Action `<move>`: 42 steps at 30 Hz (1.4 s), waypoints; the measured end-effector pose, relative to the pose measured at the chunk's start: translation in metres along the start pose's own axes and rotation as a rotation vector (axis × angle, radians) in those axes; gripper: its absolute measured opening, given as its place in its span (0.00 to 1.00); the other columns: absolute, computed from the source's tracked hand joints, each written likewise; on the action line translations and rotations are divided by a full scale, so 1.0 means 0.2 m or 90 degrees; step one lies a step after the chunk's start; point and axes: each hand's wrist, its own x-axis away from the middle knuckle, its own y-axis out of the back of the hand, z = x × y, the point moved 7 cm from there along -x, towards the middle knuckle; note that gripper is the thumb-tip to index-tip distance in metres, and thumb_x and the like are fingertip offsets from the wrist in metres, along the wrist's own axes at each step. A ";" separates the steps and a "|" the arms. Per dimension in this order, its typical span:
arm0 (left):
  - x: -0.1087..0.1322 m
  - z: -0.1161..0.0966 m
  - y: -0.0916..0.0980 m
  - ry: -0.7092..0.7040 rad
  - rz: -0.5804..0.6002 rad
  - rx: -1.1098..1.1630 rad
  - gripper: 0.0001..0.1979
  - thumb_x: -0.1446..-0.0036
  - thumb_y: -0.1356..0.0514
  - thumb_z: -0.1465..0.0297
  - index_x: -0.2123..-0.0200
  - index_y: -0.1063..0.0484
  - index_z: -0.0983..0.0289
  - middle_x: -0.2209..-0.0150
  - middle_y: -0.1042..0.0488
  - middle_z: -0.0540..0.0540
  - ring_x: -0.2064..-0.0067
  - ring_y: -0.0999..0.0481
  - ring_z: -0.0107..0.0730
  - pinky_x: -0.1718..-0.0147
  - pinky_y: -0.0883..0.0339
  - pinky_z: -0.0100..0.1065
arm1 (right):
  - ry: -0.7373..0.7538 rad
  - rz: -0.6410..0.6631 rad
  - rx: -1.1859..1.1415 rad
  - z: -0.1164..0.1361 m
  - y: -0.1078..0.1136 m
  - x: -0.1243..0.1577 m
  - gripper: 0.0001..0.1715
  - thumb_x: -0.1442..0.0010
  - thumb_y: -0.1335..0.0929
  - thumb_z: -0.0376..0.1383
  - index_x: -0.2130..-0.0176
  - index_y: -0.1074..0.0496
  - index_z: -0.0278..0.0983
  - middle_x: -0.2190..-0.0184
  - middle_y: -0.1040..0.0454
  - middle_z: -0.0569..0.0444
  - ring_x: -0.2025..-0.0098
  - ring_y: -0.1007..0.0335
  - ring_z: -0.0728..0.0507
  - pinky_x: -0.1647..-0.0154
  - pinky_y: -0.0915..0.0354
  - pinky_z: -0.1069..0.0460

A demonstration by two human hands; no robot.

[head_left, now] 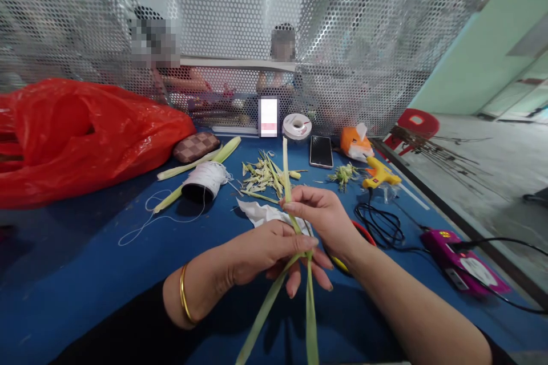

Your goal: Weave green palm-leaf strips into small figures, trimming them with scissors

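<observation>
My left hand, with a gold bangle at the wrist, pinches the crossing of long pale green leaf strips between thumb and fingers. Two strip ends hang down below it. My right hand sits just above and to the right, its thumb and forefinger closed on an upright pale strip. Behind the hands lies a crumpled white tissue. A pile of cut leaf scraps is beyond it on the blue table.
At left are a red plastic bag, a checkered pouch and a thread spool. Behind stand a lit phone and a ribbon roll. A yellow glue gun and a purple power box with cables lie right.
</observation>
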 end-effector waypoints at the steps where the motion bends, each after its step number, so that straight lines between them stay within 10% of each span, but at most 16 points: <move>1: 0.00 0.00 -0.01 0.003 0.004 0.000 0.20 0.38 0.47 0.59 0.62 0.21 0.67 0.63 0.19 0.62 0.81 0.31 0.20 0.86 0.58 0.26 | 0.003 -0.004 0.005 0.00 0.00 0.00 0.08 0.52 0.27 0.38 0.76 0.28 0.37 0.73 0.26 0.56 0.67 0.32 0.46 0.62 0.37 0.51; 15: -0.02 0.05 -0.02 0.045 0.012 0.017 0.20 0.40 0.45 0.59 0.60 0.21 0.67 0.62 0.18 0.62 0.80 0.31 0.22 0.85 0.56 0.27 | 0.055 -0.052 0.040 -0.03 0.01 -0.01 0.08 0.49 0.28 0.39 0.75 0.29 0.38 0.73 0.26 0.56 0.67 0.32 0.46 0.61 0.37 0.50; 25: 0.04 -0.06 0.27 -0.153 -0.329 0.163 0.22 0.44 0.40 0.52 0.61 0.21 0.66 0.65 0.20 0.58 0.74 0.32 0.21 0.81 0.52 0.24 | 0.251 -0.320 0.278 0.15 0.21 0.02 0.07 0.40 0.34 0.38 0.67 0.30 0.38 0.71 0.28 0.55 0.68 0.34 0.45 0.65 0.39 0.51; 27: 0.08 -0.10 0.34 -0.215 -0.398 0.191 0.22 0.43 0.40 0.53 0.60 0.21 0.65 0.65 0.20 0.57 0.73 0.32 0.21 0.80 0.48 0.23 | 0.184 -0.246 0.311 0.12 0.18 -0.01 0.08 0.42 0.34 0.38 0.72 0.31 0.38 0.77 0.31 0.57 0.73 0.37 0.46 0.70 0.41 0.51; 32: 0.12 -0.13 0.39 -0.261 -0.447 0.263 0.19 0.45 0.37 0.56 0.60 0.22 0.66 0.65 0.20 0.57 0.67 0.25 0.27 0.70 0.35 0.26 | 0.017 0.234 0.176 -0.03 -0.13 0.02 0.09 0.43 0.32 0.40 0.68 0.24 0.38 0.71 0.26 0.55 0.70 0.34 0.45 0.69 0.40 0.52; 42: 0.05 -0.11 0.28 -0.244 -0.320 0.292 0.22 0.46 0.36 0.57 0.56 0.23 0.69 0.60 0.20 0.63 0.61 0.21 0.39 0.59 0.31 0.35 | 0.042 0.024 0.079 -0.08 -0.13 0.05 0.10 0.41 0.31 0.41 0.67 0.26 0.37 0.68 0.26 0.54 0.63 0.33 0.44 0.61 0.38 0.51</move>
